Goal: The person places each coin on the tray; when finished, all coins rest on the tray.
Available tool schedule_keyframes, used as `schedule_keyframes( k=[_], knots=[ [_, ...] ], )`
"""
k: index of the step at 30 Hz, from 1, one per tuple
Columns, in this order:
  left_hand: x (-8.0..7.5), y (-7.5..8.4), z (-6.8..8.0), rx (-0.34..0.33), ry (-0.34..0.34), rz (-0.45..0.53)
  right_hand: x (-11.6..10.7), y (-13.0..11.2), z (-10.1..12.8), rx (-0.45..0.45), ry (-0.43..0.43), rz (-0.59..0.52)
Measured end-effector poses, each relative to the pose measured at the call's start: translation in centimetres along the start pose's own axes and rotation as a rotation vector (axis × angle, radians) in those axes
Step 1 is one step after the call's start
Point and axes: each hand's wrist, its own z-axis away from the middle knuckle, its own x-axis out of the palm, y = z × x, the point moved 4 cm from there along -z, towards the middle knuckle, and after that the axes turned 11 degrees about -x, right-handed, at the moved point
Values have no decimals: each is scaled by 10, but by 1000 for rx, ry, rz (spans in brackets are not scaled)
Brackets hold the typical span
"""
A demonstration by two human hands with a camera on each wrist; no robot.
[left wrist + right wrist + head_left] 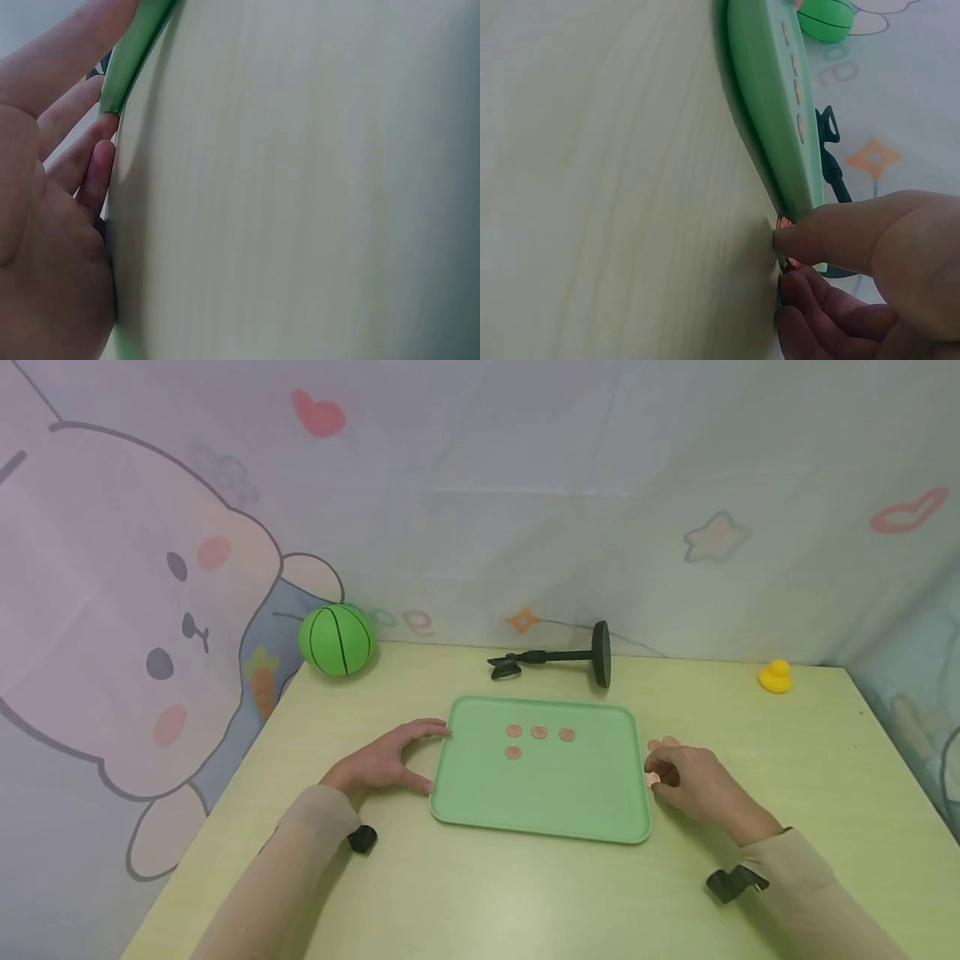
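A light green tray [480, 802] lies on the table with several copper coins on it: three in a row, including one coin [538, 732], and another coin [513, 752] below the row's left end. At the tray's left rim rests my left hand [384, 758], thumb and fingers spread and touching the edge; the left wrist view shows the fingers fairly straight. Just off the right rim, my right hand [696, 785] pinches a copper coin [653, 779] between thumb and fingers. More loose coins [670, 741] lie on the table behind that hand, partly hidden by it.
A black stand [562, 656] lies on its side behind the tray. The green ball [337, 640] sits at the table's back left corner, and a yellow rubber duck [776, 677] at the back right. A patterned cloth [480, 527] hangs behind the table.
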Motion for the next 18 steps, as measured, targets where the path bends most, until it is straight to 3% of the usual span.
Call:
schedule_keyframes(
  k=[18],
  knots=[
    [0, 0, 0, 16, 1, -10, -2, 4, 4, 47, -4, -84]
  ],
)
